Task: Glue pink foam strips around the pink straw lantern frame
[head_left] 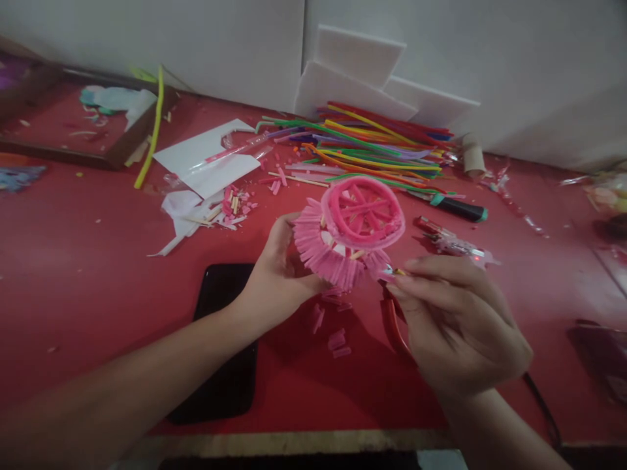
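Observation:
A pink craft piece made of fuzzy pipe cleaners (362, 209) is held up above the table, with a spoked ring on top and a fringe of short pink strips around its lower side. My left hand (289, 267) grips it from the left, its fingers partly hidden behind the fringe. At the fringe's right edge, my right hand (455, 320) is closed in a pinch on a small thing with a yellowish end, too small to name. Red tool handles (394, 323) show below, partly covered by the right hand. Short pink strips (337, 343) lie on the table underneath.
A black phone-like slab (225, 346) lies under my left forearm. Behind are colourful pipe cleaners (382, 147), white foam sheets (357, 59), a white paper (210, 156) and pink scraps (238, 205). A black-handled cutter (458, 207) and a pinkish glue gun (455, 245) lie right.

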Demonstrator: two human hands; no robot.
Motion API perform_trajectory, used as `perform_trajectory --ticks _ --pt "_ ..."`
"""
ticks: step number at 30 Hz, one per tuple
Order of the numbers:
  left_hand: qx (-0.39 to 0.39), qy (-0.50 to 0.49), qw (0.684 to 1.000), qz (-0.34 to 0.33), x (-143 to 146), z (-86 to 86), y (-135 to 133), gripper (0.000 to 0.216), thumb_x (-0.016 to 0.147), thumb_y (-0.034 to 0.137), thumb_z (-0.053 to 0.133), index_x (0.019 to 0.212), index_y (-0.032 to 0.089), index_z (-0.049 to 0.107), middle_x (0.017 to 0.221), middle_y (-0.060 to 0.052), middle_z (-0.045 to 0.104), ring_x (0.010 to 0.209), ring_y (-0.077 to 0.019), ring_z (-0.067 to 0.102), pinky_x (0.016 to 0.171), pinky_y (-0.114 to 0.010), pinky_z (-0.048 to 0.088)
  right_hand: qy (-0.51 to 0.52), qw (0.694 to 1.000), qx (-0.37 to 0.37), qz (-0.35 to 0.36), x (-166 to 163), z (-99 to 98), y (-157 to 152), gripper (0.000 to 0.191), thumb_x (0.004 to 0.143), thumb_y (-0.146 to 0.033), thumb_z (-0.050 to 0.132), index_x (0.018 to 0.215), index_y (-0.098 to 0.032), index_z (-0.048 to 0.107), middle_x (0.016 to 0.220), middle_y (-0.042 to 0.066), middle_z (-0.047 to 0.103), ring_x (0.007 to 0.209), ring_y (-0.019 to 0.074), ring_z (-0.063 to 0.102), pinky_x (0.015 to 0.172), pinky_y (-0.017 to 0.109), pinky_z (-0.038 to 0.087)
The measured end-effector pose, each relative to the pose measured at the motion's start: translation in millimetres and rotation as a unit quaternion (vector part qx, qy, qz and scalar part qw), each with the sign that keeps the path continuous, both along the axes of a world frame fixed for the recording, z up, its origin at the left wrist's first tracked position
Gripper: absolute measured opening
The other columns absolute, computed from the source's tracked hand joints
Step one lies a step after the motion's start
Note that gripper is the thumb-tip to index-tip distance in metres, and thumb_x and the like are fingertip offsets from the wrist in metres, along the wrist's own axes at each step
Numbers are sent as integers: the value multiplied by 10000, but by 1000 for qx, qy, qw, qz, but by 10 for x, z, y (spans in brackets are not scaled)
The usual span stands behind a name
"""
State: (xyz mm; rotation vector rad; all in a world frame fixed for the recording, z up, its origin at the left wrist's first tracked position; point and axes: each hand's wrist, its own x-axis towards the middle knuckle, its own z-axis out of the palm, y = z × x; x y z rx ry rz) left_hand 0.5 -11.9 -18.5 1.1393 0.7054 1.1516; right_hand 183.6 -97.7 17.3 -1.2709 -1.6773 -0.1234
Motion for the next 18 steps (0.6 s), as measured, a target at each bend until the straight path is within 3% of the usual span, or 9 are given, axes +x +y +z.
perform_trajectory --ticks 5,18 --pt "21 0 1000 8 8 -5 -13 653 602 122 946 1121 300 593 1090 1 731 908 -179 751 720 -245 643 -8 1000 1 -25 -25 24 18 235 810 -85 791 954 -261 730 936 -7 731 857 161 697 793 342 585" --pt "14 -10 1000 -16 2 15 -16 673 589 81 931 1111 284 558 1012 35 725 822 -127 738 691 -188 613 -15 1000 10 -11 -61 36 68 178 809 -128 823 898 -243 720 872 -35 700 802 123 666 715 298 550"
